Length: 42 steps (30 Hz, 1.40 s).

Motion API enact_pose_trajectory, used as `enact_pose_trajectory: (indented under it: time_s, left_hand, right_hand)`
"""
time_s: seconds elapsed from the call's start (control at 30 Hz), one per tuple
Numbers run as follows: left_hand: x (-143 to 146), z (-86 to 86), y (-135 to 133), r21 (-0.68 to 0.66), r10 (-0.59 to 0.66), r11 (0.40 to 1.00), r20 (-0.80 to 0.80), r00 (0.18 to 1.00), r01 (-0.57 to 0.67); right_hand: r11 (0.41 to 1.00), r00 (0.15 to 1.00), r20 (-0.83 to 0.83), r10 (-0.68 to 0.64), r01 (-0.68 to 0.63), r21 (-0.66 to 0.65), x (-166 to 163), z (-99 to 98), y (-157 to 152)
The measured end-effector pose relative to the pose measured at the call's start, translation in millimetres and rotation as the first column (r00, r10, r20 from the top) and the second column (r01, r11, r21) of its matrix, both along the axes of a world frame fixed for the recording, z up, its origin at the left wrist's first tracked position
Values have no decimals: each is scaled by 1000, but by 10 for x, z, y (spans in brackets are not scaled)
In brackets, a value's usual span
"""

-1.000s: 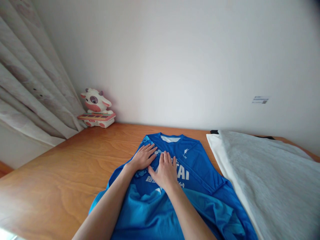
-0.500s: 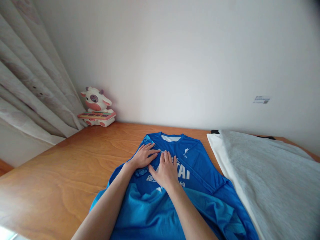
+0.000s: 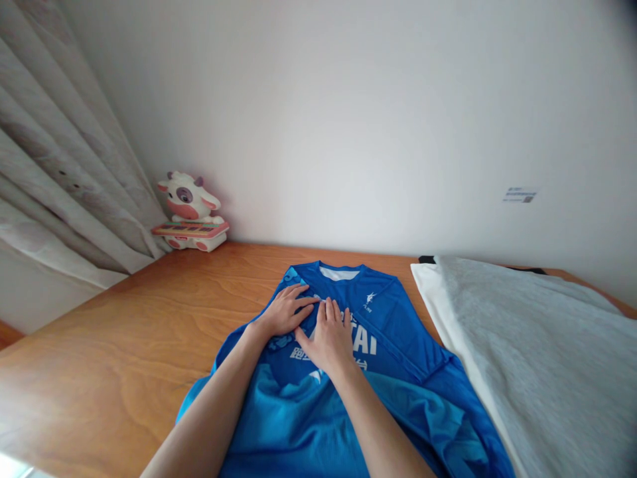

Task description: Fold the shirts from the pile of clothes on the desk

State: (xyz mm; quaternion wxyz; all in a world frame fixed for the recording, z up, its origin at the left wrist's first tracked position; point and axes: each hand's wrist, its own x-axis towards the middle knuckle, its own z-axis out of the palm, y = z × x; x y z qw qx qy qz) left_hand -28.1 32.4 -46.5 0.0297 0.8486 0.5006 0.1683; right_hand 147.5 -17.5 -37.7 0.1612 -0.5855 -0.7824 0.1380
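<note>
A blue printed T-shirt (image 3: 393,312) lies on the wooden tabletop (image 3: 149,318), its collar toward the wall and white lettering across the chest. The lower part is rumpled, with a lighter blue layer of cloth bunched nearest me. My left hand (image 3: 286,311) rests flat on the chest at the left, fingers stretched and pointing right. Beside it my right hand (image 3: 328,337) lies palm down over the lettering, fingers extended toward the collar. The two hands almost meet. Some of the print is hidden beneath them.
On the right, a grey cloth (image 3: 537,338) lies over a white one (image 3: 430,282), with black fabric showing behind. A toy cow with a keyboard (image 3: 192,212) stands at the far left corner, near a curtain (image 3: 64,166). The wall (image 3: 348,133) bounds the back.
Both hands stay in nearly the same spot on the T-shirt. The whole view has shifted very slightly.
</note>
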Motion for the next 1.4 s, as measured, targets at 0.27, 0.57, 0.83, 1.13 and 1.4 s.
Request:
enact_pose_trajectory:
  time_s: [0.27, 0.57, 0.83, 1.13, 1.4]
  left_hand:
    - [-26, -118, 62, -13, 94, 995, -71, 993, -95]
    - [-193, -204, 163, -8, 319, 947, -126, 939, -322]
    - [-170, -181, 169, -19, 306, 949, -175, 936, -314]
    - [-177, -123, 146, 26, 80, 997, -194, 978, -76]
    - [-153, -75, 286, -6, -36, 999, -356, 934, 36]
  right_hand:
    - [1000, 1000, 6, -1, 2, -30, 1, 20, -15]
    - [998, 1000, 8, 4, -4, -68, 4, 10, -24]
    - [997, 1000, 2, 3, -3, -75, -4, 17, -20]
    - [997, 1000, -13, -4, 3, -71, -12, 22, -27]
    - [997, 1000, -19, -2, 0, -82, -9, 44, -38]
